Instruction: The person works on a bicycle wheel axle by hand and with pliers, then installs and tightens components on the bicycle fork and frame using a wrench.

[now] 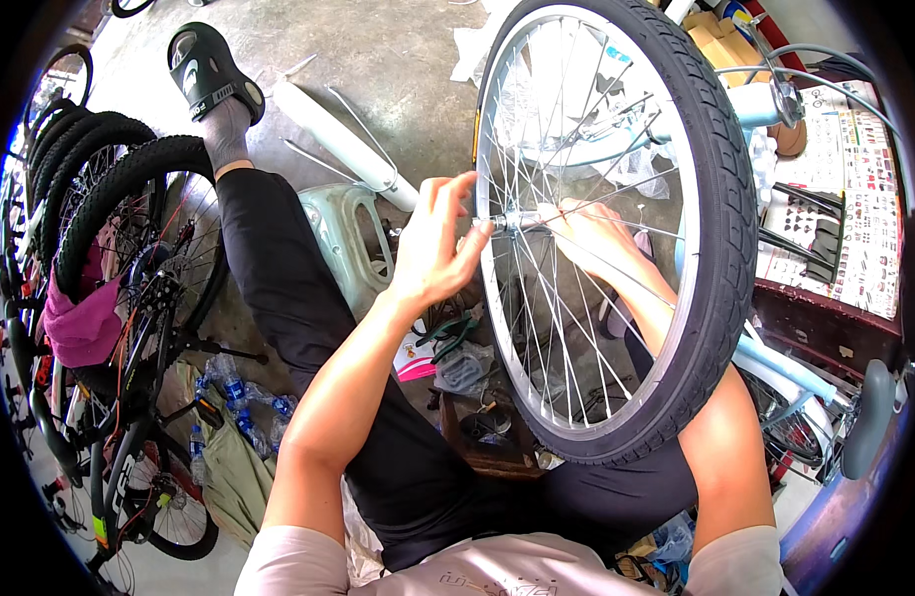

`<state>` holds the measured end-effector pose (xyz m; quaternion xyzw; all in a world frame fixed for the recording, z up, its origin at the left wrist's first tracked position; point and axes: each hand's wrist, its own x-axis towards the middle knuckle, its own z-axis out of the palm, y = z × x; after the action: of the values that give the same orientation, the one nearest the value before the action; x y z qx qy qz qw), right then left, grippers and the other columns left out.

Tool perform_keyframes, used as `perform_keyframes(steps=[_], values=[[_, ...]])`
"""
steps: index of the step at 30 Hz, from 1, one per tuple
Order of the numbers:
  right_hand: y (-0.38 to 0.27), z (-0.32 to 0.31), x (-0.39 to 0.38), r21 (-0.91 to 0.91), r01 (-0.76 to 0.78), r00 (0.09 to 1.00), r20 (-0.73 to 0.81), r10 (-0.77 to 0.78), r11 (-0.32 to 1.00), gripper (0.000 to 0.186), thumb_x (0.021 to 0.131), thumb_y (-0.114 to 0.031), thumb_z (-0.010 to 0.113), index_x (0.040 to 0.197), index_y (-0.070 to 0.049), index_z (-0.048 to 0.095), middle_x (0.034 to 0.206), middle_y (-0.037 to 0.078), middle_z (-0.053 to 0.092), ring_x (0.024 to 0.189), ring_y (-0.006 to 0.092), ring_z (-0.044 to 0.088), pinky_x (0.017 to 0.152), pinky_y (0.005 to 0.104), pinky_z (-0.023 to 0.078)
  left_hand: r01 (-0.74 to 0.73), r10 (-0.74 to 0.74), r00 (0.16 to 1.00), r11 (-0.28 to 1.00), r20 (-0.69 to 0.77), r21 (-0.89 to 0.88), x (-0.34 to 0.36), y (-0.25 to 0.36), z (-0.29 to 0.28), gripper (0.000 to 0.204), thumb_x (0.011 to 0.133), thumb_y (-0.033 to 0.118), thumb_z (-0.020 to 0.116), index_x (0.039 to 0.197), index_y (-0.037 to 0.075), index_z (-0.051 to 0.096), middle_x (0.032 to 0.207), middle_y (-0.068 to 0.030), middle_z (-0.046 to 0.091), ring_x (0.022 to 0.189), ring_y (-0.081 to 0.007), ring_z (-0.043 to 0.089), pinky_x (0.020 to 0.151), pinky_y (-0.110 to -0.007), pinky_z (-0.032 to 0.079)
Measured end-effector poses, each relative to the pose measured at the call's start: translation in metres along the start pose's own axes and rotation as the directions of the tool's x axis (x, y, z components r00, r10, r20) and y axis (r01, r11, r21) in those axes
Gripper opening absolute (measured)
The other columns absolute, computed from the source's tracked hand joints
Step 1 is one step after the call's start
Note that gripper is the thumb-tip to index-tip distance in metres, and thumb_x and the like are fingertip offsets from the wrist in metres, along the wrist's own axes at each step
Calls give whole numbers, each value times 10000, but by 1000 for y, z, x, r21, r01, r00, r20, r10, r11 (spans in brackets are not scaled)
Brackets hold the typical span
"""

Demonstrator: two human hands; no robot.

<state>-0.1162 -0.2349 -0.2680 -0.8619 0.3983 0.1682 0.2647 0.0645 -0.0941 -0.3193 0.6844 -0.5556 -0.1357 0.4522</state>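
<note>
A bicycle wheel [727, 199] with a black tyre, silver rim and thin spokes stands upright before me, leaning over my right thigh. Its silver hub [518, 221] lies between my two hands. My left hand [435, 241] is at the near-left axle end, thumb against it and fingers curled around, the index finger slightly lifted. Seen through the spokes, my right hand [604, 241] pinches the other end of the axle, its fingers closed; a small part there is hidden by them. My right forearm passes behind the rim.
Several bicycles with black tyres [90, 199] crowd the left side, one with a pink cloth [83, 323]. A white frame part [343, 139] and a pale green plastic stool [323, 219] are on the floor. Light-blue bicycle tubing [785, 368] and a parts-covered bench [859, 268] stand right.
</note>
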Motion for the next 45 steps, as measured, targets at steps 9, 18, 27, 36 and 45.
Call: perform_keyframes(steps=[9,18,27,36,45], values=[[-6,-3,-2,87,59,997,-44,-55,994,525,1044,-503,426,995,-51,687,919,232,692,929,439,660,819,500,503,767,-567,626,328,535,-551,1,-1,3,400,1096,349,398,1175,31,627,514,37,385,432,-105,401,500,-309,443],[-4,-1,-3,122,-17,999,-31,21,992,564,1035,-536,428,964,-30,666,930,243,688,939,434,664,833,507,498,-109,100,988,992,119,66,5,11,-18,498,913,139,648,1381,42,509,1187,-186,563,973,-316,643,858,-411,542],[-9,-4,-4,84,19,999,-34,-17,996,546,1034,-523,443,961,-31,669,928,241,685,929,431,663,822,501,499,790,-503,590,200,631,-580,-3,-3,6,345,1113,325,396,1147,42,588,596,-14,499,393,-93,370,403,-231,315],[-9,-6,-2,146,-84,996,-9,86,986,530,1032,-523,445,999,-52,685,938,224,696,944,420,666,829,492,501,735,-628,594,172,502,-656,6,-5,2,429,1091,426,433,1115,35,607,781,-5,582,583,-111,526,535,-263,461],[-14,-11,-6,57,1,1000,3,-2,998,548,1036,-525,433,988,-30,665,915,238,685,935,422,665,826,497,497,619,-421,752,715,507,-326,0,-18,4,247,951,214,737,1037,19,612,800,8,605,650,-46,549,554,-227,463]])
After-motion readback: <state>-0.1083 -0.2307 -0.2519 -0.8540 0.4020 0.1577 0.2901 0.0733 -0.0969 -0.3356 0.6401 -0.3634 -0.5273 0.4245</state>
